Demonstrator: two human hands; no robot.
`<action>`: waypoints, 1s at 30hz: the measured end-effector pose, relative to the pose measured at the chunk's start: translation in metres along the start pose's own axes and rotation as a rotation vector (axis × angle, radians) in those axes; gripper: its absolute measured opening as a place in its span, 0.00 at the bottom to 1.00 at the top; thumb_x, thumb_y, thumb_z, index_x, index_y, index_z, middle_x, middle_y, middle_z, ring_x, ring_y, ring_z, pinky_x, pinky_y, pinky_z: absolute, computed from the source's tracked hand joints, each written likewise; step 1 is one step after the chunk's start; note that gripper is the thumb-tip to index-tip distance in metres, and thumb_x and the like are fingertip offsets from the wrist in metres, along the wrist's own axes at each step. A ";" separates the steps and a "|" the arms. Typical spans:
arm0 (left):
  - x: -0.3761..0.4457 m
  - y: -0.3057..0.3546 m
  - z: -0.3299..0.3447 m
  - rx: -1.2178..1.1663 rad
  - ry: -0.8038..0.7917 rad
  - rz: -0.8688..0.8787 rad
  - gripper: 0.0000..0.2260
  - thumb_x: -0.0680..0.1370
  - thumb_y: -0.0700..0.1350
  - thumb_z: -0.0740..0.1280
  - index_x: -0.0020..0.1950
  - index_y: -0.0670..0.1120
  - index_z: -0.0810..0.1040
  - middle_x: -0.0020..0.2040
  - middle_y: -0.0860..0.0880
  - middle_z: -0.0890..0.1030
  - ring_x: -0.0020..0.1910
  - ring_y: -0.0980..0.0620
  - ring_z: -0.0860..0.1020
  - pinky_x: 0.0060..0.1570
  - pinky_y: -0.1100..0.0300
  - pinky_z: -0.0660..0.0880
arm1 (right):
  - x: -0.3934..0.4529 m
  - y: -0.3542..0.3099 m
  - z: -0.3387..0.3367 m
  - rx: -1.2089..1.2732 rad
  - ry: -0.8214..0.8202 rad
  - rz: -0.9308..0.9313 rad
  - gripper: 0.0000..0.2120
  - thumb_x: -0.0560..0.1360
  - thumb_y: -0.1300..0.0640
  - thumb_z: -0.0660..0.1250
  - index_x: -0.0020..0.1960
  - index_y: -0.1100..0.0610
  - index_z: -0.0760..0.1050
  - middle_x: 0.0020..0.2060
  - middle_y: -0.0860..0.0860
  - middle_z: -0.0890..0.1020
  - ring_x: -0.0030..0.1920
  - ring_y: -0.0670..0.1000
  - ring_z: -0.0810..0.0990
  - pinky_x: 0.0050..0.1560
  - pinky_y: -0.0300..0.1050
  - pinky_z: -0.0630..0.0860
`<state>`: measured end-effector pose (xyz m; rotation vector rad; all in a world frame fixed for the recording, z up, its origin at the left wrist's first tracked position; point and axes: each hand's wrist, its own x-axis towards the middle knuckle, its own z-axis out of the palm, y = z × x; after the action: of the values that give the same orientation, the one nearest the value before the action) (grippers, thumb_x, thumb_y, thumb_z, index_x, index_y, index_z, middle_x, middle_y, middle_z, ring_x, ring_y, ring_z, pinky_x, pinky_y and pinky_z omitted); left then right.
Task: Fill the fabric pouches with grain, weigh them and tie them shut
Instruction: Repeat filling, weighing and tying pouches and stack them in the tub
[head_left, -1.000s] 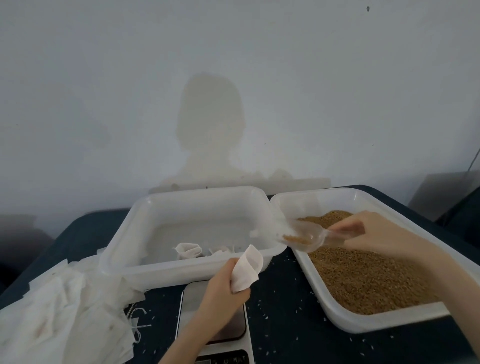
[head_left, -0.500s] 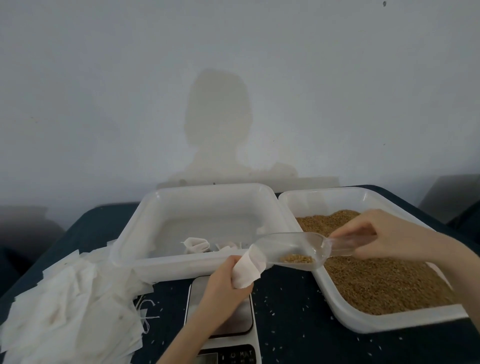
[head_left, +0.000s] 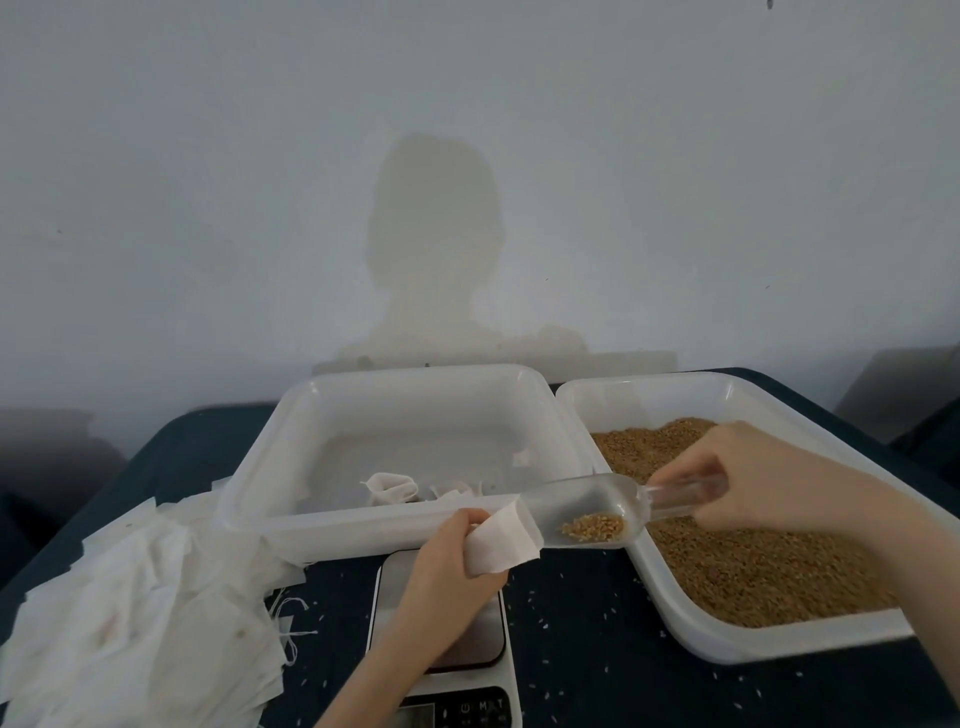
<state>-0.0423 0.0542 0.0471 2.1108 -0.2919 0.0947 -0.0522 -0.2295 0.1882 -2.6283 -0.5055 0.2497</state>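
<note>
I'm on the filling step: my left hand (head_left: 451, 564) pinches a fabric pouch (head_left: 500, 539) above the scale (head_left: 447, 660), my right hand (head_left: 748, 478) grips the scoop (head_left: 587, 512), lip at the pouch mouth. Next I'd tip its grain (head_left: 592, 526) in slowly, avoiding spills.

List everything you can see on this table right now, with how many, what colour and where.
Pouch: one, white, held above the scale.
Scoop: one, clear, some grain inside, mouth at the pouch.
Grain tray: one, white, right, brown grain.
Second tray: one, white, centre, a few pouches inside.
Pouch pile: many, white, left.
Scale: one, white, front.
Table: dark blue, loose grains.
Left hand: grips the pouch.
Right hand: holds the scoop handle.
</note>
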 end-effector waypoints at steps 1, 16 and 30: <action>0.000 0.001 0.001 0.008 -0.006 0.003 0.16 0.71 0.45 0.72 0.55 0.58 0.71 0.51 0.60 0.78 0.50 0.65 0.75 0.48 0.71 0.71 | 0.002 -0.001 0.001 -0.022 -0.006 0.020 0.23 0.66 0.58 0.71 0.43 0.27 0.78 0.41 0.30 0.81 0.34 0.44 0.81 0.33 0.34 0.77; 0.001 0.007 0.003 0.256 0.015 -0.043 0.30 0.71 0.64 0.67 0.68 0.57 0.61 0.60 0.59 0.73 0.57 0.57 0.73 0.58 0.58 0.73 | 0.029 -0.045 0.001 -0.430 0.025 0.036 0.24 0.59 0.53 0.59 0.51 0.38 0.79 0.40 0.43 0.84 0.31 0.44 0.77 0.31 0.38 0.71; 0.005 0.034 0.011 0.151 0.289 -0.023 0.13 0.72 0.54 0.70 0.49 0.55 0.67 0.41 0.60 0.72 0.43 0.60 0.72 0.51 0.55 0.74 | 0.039 -0.102 0.004 -1.156 0.426 -0.236 0.24 0.66 0.67 0.56 0.50 0.46 0.81 0.42 0.43 0.81 0.59 0.49 0.72 0.64 0.54 0.20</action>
<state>-0.0462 0.0270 0.0708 2.2135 -0.0895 0.4160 -0.0488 -0.1281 0.2278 -3.4623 -1.0009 -0.9349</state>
